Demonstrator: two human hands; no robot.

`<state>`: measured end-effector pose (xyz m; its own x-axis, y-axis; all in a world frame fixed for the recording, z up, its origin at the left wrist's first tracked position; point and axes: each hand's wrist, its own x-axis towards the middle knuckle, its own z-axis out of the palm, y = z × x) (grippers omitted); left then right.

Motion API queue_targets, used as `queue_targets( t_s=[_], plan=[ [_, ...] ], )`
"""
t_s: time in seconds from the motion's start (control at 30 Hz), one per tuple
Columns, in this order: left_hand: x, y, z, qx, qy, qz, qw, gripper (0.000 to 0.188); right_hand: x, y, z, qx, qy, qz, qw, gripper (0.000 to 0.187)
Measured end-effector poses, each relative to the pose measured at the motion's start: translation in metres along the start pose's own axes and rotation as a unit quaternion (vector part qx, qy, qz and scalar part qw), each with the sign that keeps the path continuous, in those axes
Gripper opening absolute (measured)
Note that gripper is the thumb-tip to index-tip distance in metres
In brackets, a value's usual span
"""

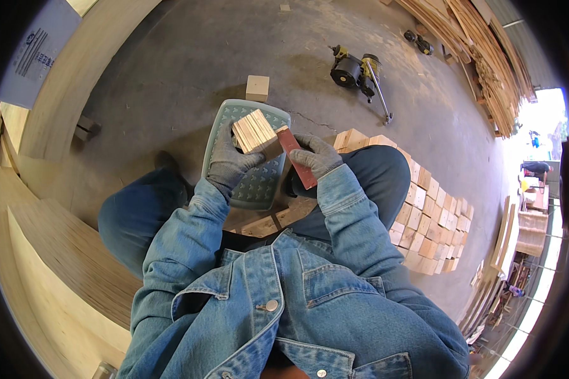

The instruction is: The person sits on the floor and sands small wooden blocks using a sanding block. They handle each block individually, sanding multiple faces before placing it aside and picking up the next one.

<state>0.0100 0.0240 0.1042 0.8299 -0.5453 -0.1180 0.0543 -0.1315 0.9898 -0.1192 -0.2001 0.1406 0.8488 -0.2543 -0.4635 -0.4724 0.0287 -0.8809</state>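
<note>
In my gloved left hand (229, 158) is a block of layered plywood (254, 131), its striped edges facing up. My gloved right hand (316, 155) is closed round a long, flat, reddish-brown sanding block (298, 158). The upper end of the sanding block is against or very close to the plywood block's right side; whether they touch I cannot tell. Both are held above a pale green plastic stool (269, 183) with a patterned top, between my knees. Just beyond the stool, a single wooden block (257, 88) sits on the concrete floor.
Many wooden blocks (430, 215) are stacked in rows by my right knee. Farther off lie a coil nailer (359, 72) and a similar tool (418, 43). Long timber strips (487, 57) are piled at the far right. Plywood sheets (63, 252) stand along my left.
</note>
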Motion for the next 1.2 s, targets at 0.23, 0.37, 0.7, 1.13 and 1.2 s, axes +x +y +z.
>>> queue_targets(
  t_s=[0.23, 0.37, 0.7, 1.13, 1.2],
  plan=[
    [0.003, -0.007, -0.002, 0.084, 0.023, 0.075, 0.993, 0.102, -0.002, -0.008, 0.017, 0.105, 0.008, -0.028, 0.994, 0.062],
    [0.0, -0.019, -0.001, 0.205, 0.037, 0.082, 0.975, 0.099, -0.008, -0.016, 0.032, 0.112, 0.024, 0.011, 0.993, 0.058],
    [-0.003, -0.047, 0.002, 0.264, 0.063, 0.109, 0.956, 0.104, 0.072, -0.029, 0.044, 0.057, 0.023, -0.032, 0.998, 0.054],
    [-0.003, -0.033, 0.0, 0.342, 0.036, 0.051, 0.938, 0.111, -0.029, -0.007, 0.047, -0.034, 0.1, -0.037, 0.994, 0.057],
    [-0.004, -0.034, 0.002, 0.365, 0.045, 0.076, 0.927, 0.111, -0.013, -0.005, 0.047, -0.05, 0.092, -0.049, 0.993, 0.058]
  ],
)
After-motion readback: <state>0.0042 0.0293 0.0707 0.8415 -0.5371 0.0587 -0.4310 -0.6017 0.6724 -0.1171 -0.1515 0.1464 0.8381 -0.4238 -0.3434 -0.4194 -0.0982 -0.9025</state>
